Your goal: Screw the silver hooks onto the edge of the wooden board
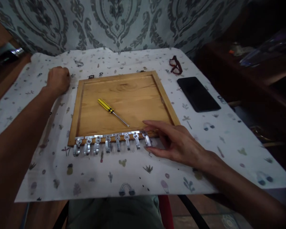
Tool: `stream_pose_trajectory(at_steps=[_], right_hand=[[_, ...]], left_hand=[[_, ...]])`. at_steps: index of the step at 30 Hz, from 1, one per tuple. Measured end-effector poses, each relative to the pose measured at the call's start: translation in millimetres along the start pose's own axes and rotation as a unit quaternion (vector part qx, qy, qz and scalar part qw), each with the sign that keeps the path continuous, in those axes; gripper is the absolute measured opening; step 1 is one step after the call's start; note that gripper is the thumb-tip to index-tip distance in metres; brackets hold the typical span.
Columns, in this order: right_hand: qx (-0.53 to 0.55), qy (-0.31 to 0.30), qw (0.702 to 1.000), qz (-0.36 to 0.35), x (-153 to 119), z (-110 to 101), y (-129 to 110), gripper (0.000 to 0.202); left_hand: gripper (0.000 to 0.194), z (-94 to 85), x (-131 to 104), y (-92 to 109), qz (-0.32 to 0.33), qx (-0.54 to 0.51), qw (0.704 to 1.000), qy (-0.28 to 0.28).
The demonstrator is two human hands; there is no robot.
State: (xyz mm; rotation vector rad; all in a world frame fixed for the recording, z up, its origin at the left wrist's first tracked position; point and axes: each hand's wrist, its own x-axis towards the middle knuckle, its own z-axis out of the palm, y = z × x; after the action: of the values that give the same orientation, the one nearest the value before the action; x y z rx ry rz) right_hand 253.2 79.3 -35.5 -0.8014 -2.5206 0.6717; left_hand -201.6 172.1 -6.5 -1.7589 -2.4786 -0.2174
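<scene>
A wooden board with a raised frame (121, 95) lies on the patterned white cloth. Several metal hooks (107, 143) stand in a row along its near edge, most with a screw head showing. My right hand (173, 141) holds the rightmost hook (147, 139) between thumb and fingers, at the board's near right corner. On the board rests a screwdriver (111, 109) with a yellow and black handle, its tip toward the near right. My left hand (58, 79) is closed in a fist on the cloth, beyond the board's far left corner; whatever it may hold is hidden.
A black phone (198, 94) lies to the right of the board, with dark red glasses (175, 65) behind it. The cloth-covered table (90, 187) ends at a near edge above my lap. Patterned fabric (116, 22) hangs behind the table.
</scene>
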Motion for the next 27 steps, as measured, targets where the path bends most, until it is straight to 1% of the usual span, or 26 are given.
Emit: stream_pose_trajectory(at_steps=[4, 6, 8, 9, 11, 12, 14, 15, 16, 17, 19, 20, 21, 22, 24, 27], right_hand=[[0.007, -0.001, 1.0, 0.014, -0.6, -0.7, -2.6, 0.059], [0.009, -0.002, 1.0, 0.022, -1.6, -0.2, -2.0, 0.059], [0.016, 0.002, 1.0, 0.015, -3.1, 1.0, 0.0, 0.06], [0.02, 0.007, 1.0, 0.008, -3.8, 1.7, 1.2, 0.061], [0.029, 0.019, 0.999, 0.0, -4.9, 2.7, 3.1, 0.062], [0.032, 0.023, 0.999, -0.001, -5.3, 2.9, 3.4, 0.062], [0.031, 0.021, 0.999, 0.004, -5.4, 2.3, 2.8, 0.063], [0.028, 0.017, 0.999, 0.007, -5.2, 1.7, 2.0, 0.063], [0.024, 0.015, 1.0, 0.01, -5.0, 1.1, 1.0, 0.063], [0.02, 0.012, 1.0, 0.014, -4.8, 0.5, -0.1, 0.063], [0.018, 0.013, 1.0, 0.018, -4.6, -0.3, -1.9, 0.062], [0.021, 0.015, 0.999, 0.019, -4.6, -0.4, -2.6, 0.062], [0.023, 0.016, 0.999, 0.019, -4.6, -0.6, -3.1, 0.061], [0.025, 0.016, 0.999, 0.02, -4.8, -0.6, -3.4, 0.062], [0.026, 0.015, 0.999, 0.023, -5.5, -0.8, -3.7, 0.063], [0.025, 0.013, 0.999, 0.039, -6.7, -1.3, -3.9, 0.065]], left_hand=[[0.037, -7.1, -11.9, 13.8, -0.06, -0.029, 0.997, 0.04], [0.038, -12.9, -24.0, 26.4, -0.082, -0.059, 0.992, 0.069], [0.04, -21.2, -42.3, 43.7, -0.086, -0.095, 0.987, 0.096], [0.038, -26.3, -53.5, 53.7, -0.072, -0.129, 0.984, 0.099], [0.032, -38.0, -78.7, 75.0, -0.043, -0.27, 0.957, 0.093], [0.029, -44.0, -91.7, 85.7, -0.016, -0.313, 0.947, 0.075], [0.022, -55.2, -116.4, 106.7, 0.107, -0.358, 0.927, 0.026], [0.018, -59.8, -127.3, 116.8, 0.169, -0.379, 0.91, -0.005], [0.012, -63.4, -136.7, 126.7, 0.211, -0.404, 0.889, -0.043], [0.006, -65.7, -144.4, 136.1, 0.232, -0.41, 0.878, -0.085], [0.01, -66.2, -154.6, 153.0, 0.275, -0.408, 0.852, -0.178], [0.009, -64.4, -157.3, 160.0, 0.286, -0.394, 0.845, -0.222], [0.012, -61.5, -158.7, 165.9, 0.297, -0.385, 0.838, -0.248], [0.014, -57.8, -159.2, 170.5, 0.306, -0.377, 0.833, -0.264], [0.019, -49.9, -158.8, 176.5, 0.316, -0.373, 0.827, -0.277], [0.024, -40.8, -158.0, 180.8, 0.325, -0.372, 0.818, -0.296]])
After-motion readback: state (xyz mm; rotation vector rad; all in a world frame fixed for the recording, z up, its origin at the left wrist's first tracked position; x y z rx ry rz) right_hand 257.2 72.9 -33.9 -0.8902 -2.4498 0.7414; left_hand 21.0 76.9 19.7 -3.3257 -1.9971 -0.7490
